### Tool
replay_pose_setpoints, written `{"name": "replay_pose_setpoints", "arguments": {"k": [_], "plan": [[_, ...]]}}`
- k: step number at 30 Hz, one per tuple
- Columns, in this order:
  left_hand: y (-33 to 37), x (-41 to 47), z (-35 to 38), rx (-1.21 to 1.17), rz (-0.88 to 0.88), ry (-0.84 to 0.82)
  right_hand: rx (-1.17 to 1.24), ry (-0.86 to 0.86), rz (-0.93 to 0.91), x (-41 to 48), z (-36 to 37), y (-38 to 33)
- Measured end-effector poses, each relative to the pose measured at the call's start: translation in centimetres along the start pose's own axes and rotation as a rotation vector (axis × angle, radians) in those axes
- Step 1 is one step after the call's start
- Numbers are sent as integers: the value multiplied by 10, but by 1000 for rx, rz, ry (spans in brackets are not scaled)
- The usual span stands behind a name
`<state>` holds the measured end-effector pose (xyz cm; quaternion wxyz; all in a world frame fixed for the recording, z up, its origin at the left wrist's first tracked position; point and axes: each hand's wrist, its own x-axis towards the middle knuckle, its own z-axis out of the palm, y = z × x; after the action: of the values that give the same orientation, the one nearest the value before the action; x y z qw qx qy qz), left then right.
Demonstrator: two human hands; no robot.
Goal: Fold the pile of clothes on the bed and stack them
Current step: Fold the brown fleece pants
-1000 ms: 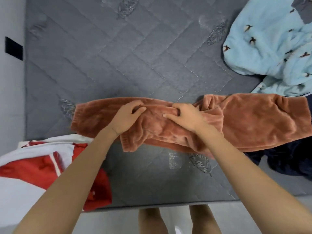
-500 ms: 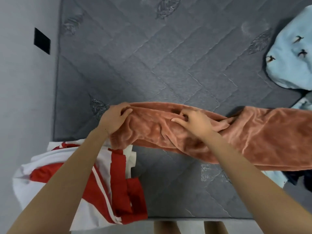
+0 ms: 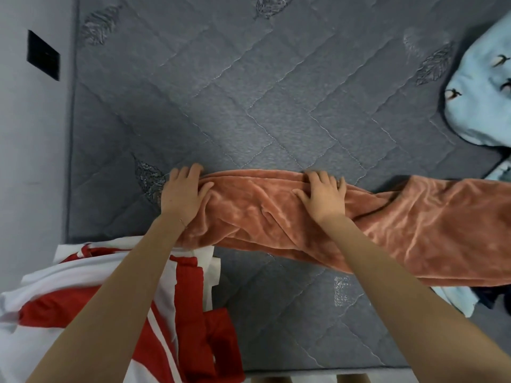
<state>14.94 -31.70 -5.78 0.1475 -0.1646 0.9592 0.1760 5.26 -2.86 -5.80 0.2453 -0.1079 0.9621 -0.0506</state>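
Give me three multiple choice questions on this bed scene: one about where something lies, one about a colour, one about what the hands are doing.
1. Where does the red and white garment lie on the bed?
A) near left corner
B) far right corner
C) far middle

2. What colour is the fleece garment under the hands?
A) navy
B) rust orange
C) green

3. How do the left hand and right hand sit on it?
A) both lifted clear
B) one grips a hanger
C) both pressed down, fingers spread

Answers:
1 A, it covers the near left corner.
2 B, its pile is rust orange.
3 C, both palms lie on the fleece.
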Motion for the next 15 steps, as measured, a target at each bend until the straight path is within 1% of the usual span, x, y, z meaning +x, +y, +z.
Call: {"name": "replay_pose_setpoints", "arguments": {"k": [2, 4, 8, 11, 13, 15], "plan": [[0, 2, 2, 23, 20, 13, 1, 9, 2, 2, 0, 3], [0, 3, 1, 33, 54, 57, 48, 55, -23, 4, -5, 2], [-3, 13, -9, 30, 44, 195, 135, 268, -75, 15, -18, -2], [-5, 26, -19, 22, 16, 291, 158, 383, -99, 30, -28, -11], [-8, 34, -22, 7, 8, 329, 167, 399, -89, 39, -30, -17], [-10, 39, -19, 5, 27, 330, 148, 350, -58, 45, -27, -19]]}}
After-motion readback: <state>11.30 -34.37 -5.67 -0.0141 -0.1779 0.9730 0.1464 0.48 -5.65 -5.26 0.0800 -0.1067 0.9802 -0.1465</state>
